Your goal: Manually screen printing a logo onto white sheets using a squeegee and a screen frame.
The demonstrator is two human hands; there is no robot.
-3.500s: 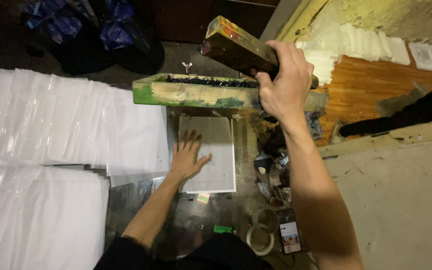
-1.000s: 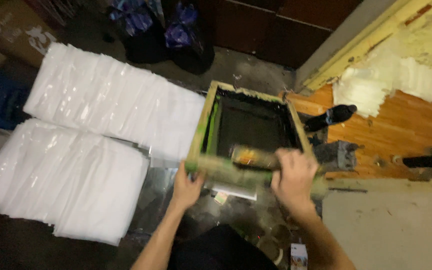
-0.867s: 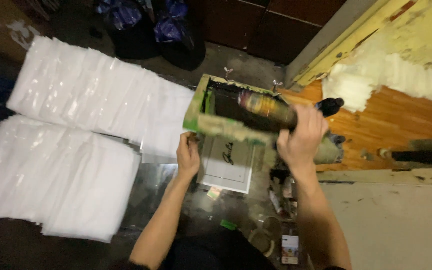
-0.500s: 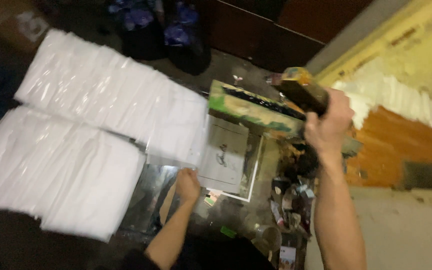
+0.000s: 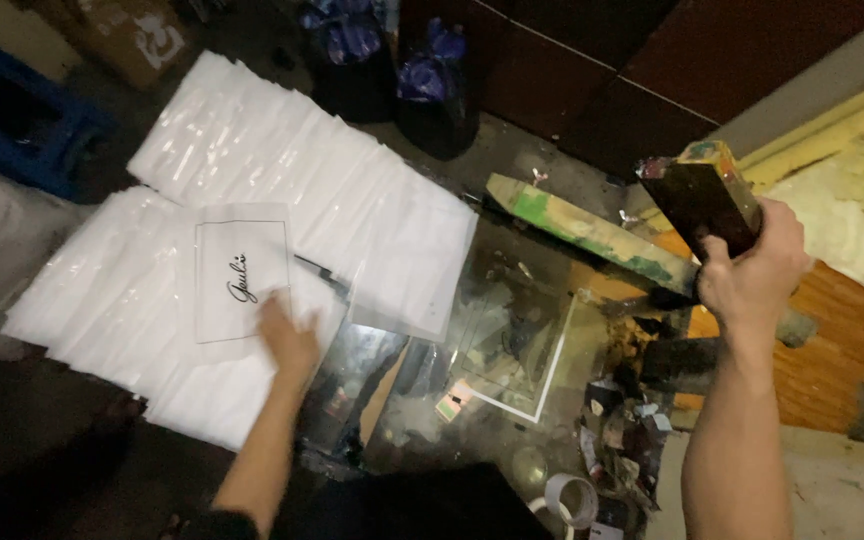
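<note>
The left hand (image 5: 287,340) lies flat, fingers spread, on a printed clear bag (image 5: 237,270) resting atop the stacked clear bags (image 5: 282,180) left of the glass worktop (image 5: 512,340). The right hand (image 5: 752,275) is clamped around a dark squeegee (image 5: 702,200), raised beside the tilted, paint-stained screen frame (image 5: 592,235).

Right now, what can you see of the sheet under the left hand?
The sheet is a pale, glossy rectangle with a thin dark border and black cursive script at its middle. It lies flat on the nearer stack of white sheets, slightly skewed. The left hand touches its lower right corner; motion blurs the fingers.
</note>
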